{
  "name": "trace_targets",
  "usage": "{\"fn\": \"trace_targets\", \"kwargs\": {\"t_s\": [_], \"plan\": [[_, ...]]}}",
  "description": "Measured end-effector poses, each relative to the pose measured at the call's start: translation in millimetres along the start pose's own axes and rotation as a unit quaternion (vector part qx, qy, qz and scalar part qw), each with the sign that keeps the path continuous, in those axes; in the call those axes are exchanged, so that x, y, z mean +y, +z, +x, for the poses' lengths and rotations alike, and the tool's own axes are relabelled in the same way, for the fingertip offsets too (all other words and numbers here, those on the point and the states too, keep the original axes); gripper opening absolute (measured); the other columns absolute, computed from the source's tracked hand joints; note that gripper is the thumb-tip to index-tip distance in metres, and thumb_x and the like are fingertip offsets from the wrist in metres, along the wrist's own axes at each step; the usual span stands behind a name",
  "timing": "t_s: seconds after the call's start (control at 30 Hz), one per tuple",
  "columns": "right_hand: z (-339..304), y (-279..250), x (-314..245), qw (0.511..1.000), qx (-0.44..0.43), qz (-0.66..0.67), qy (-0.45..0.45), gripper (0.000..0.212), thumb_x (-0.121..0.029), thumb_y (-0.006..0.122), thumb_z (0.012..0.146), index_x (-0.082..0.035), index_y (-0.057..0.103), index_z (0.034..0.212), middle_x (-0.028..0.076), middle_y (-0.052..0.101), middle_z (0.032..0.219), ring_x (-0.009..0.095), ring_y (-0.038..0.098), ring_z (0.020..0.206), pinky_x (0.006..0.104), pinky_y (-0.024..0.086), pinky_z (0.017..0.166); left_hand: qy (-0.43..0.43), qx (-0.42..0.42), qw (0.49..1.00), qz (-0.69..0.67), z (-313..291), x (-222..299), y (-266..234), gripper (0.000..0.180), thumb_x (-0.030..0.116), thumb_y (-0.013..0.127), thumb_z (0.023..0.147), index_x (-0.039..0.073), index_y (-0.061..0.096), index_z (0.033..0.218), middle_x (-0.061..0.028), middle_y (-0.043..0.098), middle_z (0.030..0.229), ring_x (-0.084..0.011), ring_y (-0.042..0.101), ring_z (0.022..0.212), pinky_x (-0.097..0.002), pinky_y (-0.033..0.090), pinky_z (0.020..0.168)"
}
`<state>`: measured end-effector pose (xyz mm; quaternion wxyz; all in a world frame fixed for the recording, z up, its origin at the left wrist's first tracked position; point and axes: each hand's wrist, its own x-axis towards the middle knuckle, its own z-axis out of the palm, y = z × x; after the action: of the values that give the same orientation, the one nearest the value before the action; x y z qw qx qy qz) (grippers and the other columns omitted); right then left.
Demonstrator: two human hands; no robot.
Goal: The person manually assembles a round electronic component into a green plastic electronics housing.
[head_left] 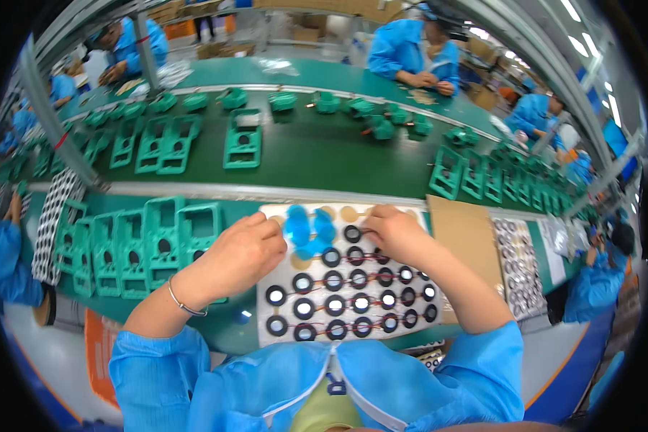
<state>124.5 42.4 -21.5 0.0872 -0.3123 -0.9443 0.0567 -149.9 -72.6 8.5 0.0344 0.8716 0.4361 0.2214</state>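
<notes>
A white foam tray (271,273) lies before me with rows of small round black speakers (304,308), many with white centres and thin red wires. Several translucent blue round films (297,229) are at its far left part, among tan round spots. Beside these films, my left hand (246,248) has its fingers bent together over the tray's left edge; anything in them is hidden. Over the far right part of the tray, my right hand (399,234) is closed, fingertips pointing down next to a black speaker (352,234). What it pinches, I cannot make out.
Green plastic frames (133,248) stand on the left of my bench. A brown cardboard sheet (468,245) and another tray of round parts (518,266) lie to the right. Beyond runs a green conveyor (324,158) with frames and housings. Co-workers (417,54) sit across it.
</notes>
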Motion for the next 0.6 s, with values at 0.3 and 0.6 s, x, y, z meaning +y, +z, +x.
{"fn": "trace_targets", "kwargs": {"t_s": [0.3,0.6], "plan": [[10.4,6.7,-17.5,0.974,0.04,-0.184,-0.129,0.008,-0.006,0.054,0.065,-0.002,0.053,0.072,0.01,0.051,0.079,0.025,0.051,0.08,0.0332,0.045,0.071,-0.111,-0.128,0.98,0.104,-103.7,28.7,31.5,0.026,0.015,0.065,0.065,0.002,0.059,0.086,-0.0067,0.052,0.087,-0.0238,0.047,0.083,-0.0326,0.041,0.075],[7.7,8.7,-6.0,0.978,0.086,-0.153,-0.114,0.009,-0.007,0.056,0.065,-0.004,0.053,0.073,0.008,0.053,0.077,0.024,0.052,0.077,0.0334,0.046,0.067,-0.116,-0.099,0.977,0.152,-109.3,32.5,45.4,0.01,0.009,0.053,0.068,0.003,0.056,0.076,-0.0075,0.049,0.078,-0.0236,0.048,0.081,-0.0329,0.04,0.072]]}}
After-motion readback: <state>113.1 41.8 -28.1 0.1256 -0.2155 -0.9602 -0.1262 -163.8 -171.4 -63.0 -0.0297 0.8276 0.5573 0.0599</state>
